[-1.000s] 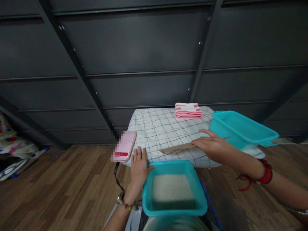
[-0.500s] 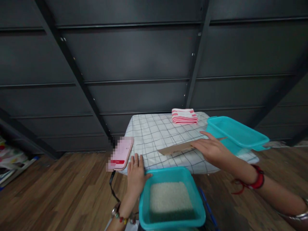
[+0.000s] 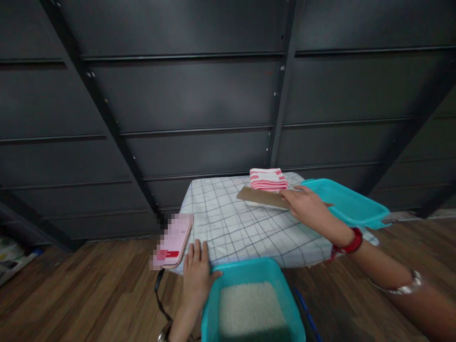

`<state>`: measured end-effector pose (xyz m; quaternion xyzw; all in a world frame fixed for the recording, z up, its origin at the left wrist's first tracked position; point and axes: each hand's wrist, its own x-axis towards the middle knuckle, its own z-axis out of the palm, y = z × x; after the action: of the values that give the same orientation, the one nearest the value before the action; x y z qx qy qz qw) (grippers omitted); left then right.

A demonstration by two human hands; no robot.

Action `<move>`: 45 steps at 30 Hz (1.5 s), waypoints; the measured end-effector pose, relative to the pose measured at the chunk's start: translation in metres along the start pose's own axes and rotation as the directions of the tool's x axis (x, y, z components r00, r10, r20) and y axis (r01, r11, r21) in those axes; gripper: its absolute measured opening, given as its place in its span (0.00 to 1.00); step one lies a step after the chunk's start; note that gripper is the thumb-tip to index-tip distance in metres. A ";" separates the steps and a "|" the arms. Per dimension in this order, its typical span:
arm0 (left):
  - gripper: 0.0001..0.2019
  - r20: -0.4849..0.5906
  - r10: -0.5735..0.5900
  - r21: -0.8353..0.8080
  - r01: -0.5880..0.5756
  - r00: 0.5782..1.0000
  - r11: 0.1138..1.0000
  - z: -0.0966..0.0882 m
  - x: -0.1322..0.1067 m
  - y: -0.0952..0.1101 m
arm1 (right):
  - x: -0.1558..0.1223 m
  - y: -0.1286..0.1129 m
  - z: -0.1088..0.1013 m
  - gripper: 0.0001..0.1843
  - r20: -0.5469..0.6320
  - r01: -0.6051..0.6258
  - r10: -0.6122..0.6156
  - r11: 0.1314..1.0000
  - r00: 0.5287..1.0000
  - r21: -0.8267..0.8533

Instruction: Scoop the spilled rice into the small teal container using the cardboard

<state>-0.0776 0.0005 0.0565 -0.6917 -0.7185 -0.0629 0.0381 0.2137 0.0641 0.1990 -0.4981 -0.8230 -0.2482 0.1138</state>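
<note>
My left hand (image 3: 195, 275) lies flat with fingers stretched out, beside the left rim of a turquoise tub (image 3: 213, 289) filled with white rice (image 3: 251, 308), at the near edge of a checked cloth (image 3: 235, 223). My right hand (image 3: 304, 204) is closed on a flat brown cardboard strip (image 3: 260, 196), held above the cloth in front of a folded pink-and-white striped towel (image 3: 268, 179). Just right of that hand sits an empty turquoise tub (image 3: 345, 204).
A pink phone (image 3: 173, 240) with a dark strap rests on the cloth's left corner. The cloth-covered surface is low, on a wooden floor (image 3: 89, 294). A dark panelled wall (image 3: 199, 95) with slanted beams rises right behind it.
My right hand has lifted the cardboard strip off the cloth and carried it back toward the striped towel. The left hand has stayed by the rice tub. The camera has tilted upward.
</note>
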 end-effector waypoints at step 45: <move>0.34 0.042 0.040 0.024 -0.041 0.998 0.999 0.004 0.002 -0.004 | 0.149 -0.023 0.025 0.17 0.276 -0.226 0.215 0.974 0.937 0.009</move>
<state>-0.0814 0.0026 0.0528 -0.7065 -0.7058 -0.0387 0.0331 0.1243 0.1823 0.2355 -0.6144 -0.7745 -0.1462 0.0365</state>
